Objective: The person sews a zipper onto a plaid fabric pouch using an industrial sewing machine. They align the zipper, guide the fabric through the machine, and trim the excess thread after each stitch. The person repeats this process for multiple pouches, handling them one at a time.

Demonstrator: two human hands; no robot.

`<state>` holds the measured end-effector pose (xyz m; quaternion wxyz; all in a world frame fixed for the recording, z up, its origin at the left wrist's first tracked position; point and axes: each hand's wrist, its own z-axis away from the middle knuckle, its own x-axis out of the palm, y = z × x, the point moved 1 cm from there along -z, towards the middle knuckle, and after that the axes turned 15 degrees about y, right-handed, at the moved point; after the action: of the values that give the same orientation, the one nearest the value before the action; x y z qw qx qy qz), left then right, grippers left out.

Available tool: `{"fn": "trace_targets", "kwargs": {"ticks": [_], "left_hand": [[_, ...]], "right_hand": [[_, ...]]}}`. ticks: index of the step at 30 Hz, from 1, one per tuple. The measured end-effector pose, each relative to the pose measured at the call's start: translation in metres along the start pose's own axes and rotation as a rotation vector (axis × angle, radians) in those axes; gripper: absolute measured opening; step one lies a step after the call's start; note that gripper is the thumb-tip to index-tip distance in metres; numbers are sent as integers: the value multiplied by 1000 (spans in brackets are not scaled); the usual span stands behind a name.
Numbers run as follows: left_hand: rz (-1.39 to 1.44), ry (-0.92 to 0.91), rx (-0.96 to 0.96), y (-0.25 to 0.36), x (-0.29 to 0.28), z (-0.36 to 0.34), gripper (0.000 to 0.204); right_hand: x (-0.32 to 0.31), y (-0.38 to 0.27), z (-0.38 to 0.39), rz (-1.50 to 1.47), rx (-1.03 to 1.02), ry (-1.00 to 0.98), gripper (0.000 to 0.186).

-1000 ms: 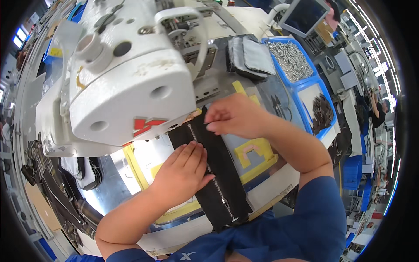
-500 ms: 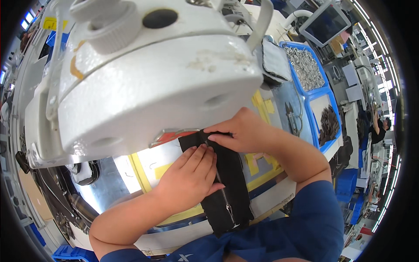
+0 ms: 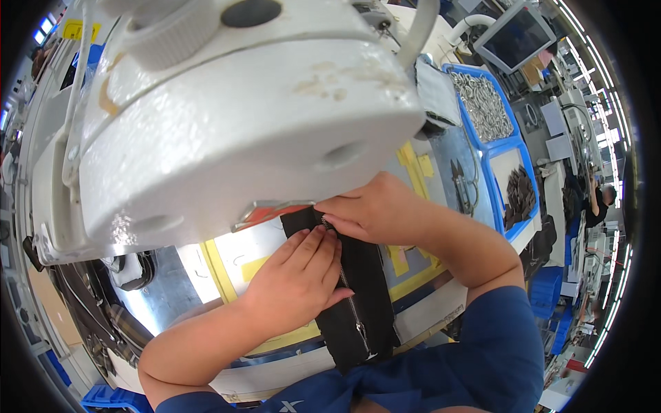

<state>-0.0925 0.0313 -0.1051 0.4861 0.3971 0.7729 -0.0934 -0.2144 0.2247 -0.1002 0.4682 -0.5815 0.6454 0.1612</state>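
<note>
A long black fabric strip (image 3: pixel 367 275) lies lengthwise in front of me, its far end under the white sewing machine head (image 3: pixel 255 138). Down its middle runs a metal zipper (image 3: pixel 346 281), with the silvery slider (image 3: pixel 360 329) near the end closest to my body. My left hand (image 3: pixel 295 279) rests flat on the strip, fingers stretched out beside the zipper teeth. At the far end my right hand (image 3: pixel 377 210) pinches the fabric between thumb and fingers, close to the machine. The machine head hides the needle and presser foot.
Yellow tape strips (image 3: pixel 219 272) edge the work surface. To the right are thread snips (image 3: pixel 459 182) and a blue tray (image 3: pixel 494 148) holding metal zipper pulls and dark fabric pieces. Dark zippered pieces (image 3: pixel 86 292) lie at the left. Another person (image 3: pixel 600 199) is at far right.
The machine head appears slightly larger and lower in view. Both hands keep nearly the same place on the strip; the right hand's fingertips have shifted slightly left.
</note>
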Motion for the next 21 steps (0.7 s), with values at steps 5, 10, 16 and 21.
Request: {"fn": "trace_targets", "kwargs": {"ticks": [5, 10, 16, 21], "left_hand": [[-24, -1, -10, 1, 1, 1, 63], [-4, 26, -35, -1, 1, 1, 64], [-44, 69, -200, -12, -3, -2, 72], [-67, 0, -237, -15, -3, -4, 75]], "right_hand": [[-1, -1, -1, -4, 17, -11, 26], [-3, 1, -2, -22, 14, -42, 25], [-1, 4, -3, -16, -10, -25, 22], [1, 3, 1, -3, -14, 24, 18]]}}
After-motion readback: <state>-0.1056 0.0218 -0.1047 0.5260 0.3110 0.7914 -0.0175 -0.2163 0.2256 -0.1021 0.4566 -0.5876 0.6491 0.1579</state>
